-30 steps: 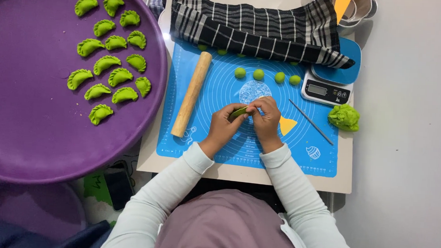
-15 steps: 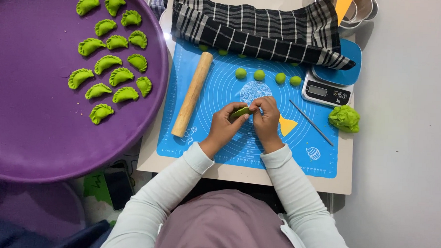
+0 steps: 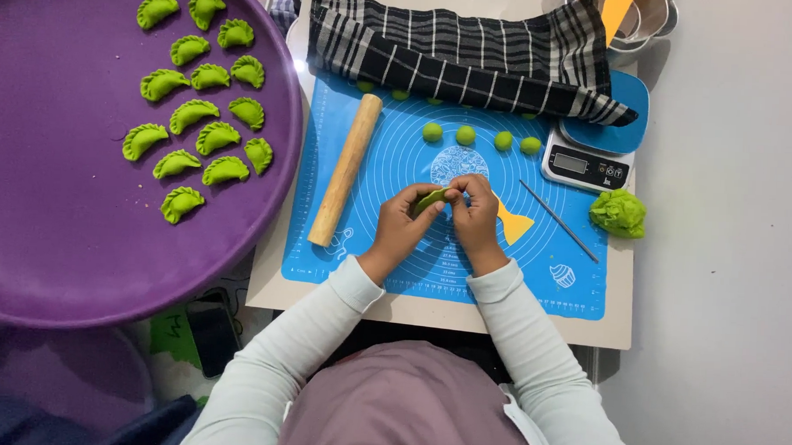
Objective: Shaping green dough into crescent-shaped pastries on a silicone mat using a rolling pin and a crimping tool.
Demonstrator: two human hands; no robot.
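grip: left hand point(image 3: 402, 227) and right hand point(image 3: 475, 218) both closed on a green dumpling point(image 3: 429, 199), fingertips pinching its edge, held just above the blue mat point(image 3: 398, 152)
risk: uneven pinching may tear the seam or squeeze filling out
near: rolling pin point(image 3: 346, 169) to the left, four dough balls point(image 3: 481, 137) beyond
markings: mat carries white ring lines; grey scale point(image 3: 587, 168) with small display at right

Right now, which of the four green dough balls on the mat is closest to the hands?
The second from the left, the dough ball just above the right hand. The other three lie farther out along the row.
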